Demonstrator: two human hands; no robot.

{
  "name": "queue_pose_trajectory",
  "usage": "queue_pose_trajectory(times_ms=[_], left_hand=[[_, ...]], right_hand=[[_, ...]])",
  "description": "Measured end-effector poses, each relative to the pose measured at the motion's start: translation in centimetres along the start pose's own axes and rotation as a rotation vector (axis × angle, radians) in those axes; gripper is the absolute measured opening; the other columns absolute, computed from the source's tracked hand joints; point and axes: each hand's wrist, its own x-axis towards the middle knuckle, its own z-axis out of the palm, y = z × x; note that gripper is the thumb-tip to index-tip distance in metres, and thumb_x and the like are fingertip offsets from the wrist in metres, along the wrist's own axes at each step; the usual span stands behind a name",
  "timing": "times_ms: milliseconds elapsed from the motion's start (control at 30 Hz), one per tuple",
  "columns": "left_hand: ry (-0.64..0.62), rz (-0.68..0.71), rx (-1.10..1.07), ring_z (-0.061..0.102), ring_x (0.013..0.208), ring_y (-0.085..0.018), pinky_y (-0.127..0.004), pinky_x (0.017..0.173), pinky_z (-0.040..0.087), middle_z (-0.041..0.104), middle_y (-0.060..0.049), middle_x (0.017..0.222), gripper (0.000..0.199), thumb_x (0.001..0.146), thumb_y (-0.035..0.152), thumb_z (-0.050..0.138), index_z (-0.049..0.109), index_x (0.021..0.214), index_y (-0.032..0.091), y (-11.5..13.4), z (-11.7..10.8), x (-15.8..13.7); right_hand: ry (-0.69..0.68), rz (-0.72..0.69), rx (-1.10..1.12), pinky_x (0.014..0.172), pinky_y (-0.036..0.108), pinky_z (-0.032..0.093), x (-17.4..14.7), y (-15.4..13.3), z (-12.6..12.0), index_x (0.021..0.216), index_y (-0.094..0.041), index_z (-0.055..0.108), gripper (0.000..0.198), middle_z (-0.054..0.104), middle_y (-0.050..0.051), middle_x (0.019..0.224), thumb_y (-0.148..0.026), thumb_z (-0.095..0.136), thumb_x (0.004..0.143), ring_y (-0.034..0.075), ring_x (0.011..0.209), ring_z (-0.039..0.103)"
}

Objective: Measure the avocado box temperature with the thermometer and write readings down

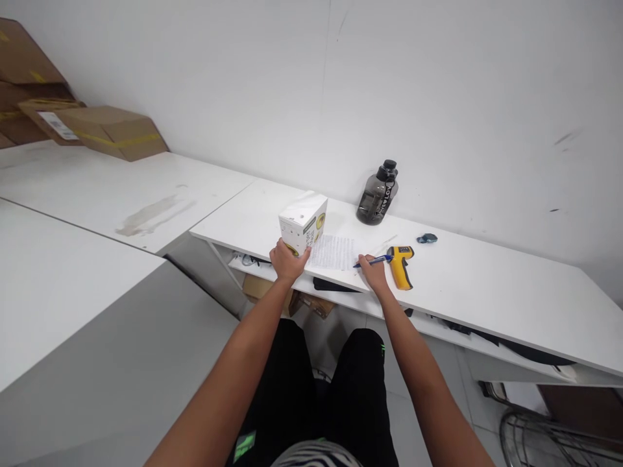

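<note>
My left hand [289, 261] is closed on the near lower corner of a white box [298, 224] with green print and avocado-like pictures. The box stands on the white desk, close to its front edge. Beside it lies a sheet of paper [333, 251] covered in lines of writing. Between the fingers of my right hand [374, 274] is a blue pen [378, 260], its tip at the right edge of the sheet. Just right of that hand, a yellow and black infrared thermometer [401, 267] lies on the desk.
Against the wall stands a dark translucent water bottle [376, 198]. A small dark crumpled item [427, 239] lies to its right. Cardboard boxes [114, 131] are stacked on the left table. Under the desk runs a shelf [306, 284] with black items. A wire rack [540, 441] is at lower right.
</note>
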Motion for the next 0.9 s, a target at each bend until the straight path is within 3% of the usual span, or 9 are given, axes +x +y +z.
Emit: queue_pose_trajectory(times_ms=[167, 467, 900], left_hand=[[0.002, -0.002, -0.014, 0.063, 0.107, -0.039, -0.053, 0.102, 0.040, 0.067, -0.019, 0.107, 0.072, 0.073, 0.056, 0.070, 0.048, 0.124, 0.012, 0.05, -0.01, 0.01], [0.004, 0.002, -0.015, 0.062, 0.107, -0.040, -0.054, 0.102, 0.039, 0.067, -0.019, 0.108, 0.072, 0.072, 0.056, 0.070, 0.047, 0.126, 0.013, -0.05, 0.05, 0.01], [0.003, 0.003, -0.022, 0.062, 0.112, -0.041, -0.054, 0.105, 0.038, 0.066, -0.022, 0.113, 0.076, 0.073, 0.057, 0.069, 0.048, 0.128, 0.010, -0.05, 0.03, 0.01]], right_hand=[[-0.042, 0.025, -0.022, 0.077, 0.033, 0.047, 0.00, -0.04, -0.04, 0.058, -0.022, 0.062, 0.034, 0.066, 0.003, 0.063, -0.048, 0.053, 0.078, 0.022, 0.073, 0.062], [0.000, 0.027, -0.010, 0.074, 0.033, 0.047, -0.13, -0.43, -0.15, 0.055, -0.024, 0.059, 0.035, 0.056, 0.000, 0.052, -0.049, 0.052, 0.078, 0.021, 0.066, 0.059], [0.012, 0.026, -0.030, 0.077, 0.033, 0.047, -0.07, -0.40, 0.00, 0.058, -0.023, 0.061, 0.034, 0.063, 0.002, 0.058, -0.049, 0.051, 0.076, 0.023, 0.071, 0.061]])
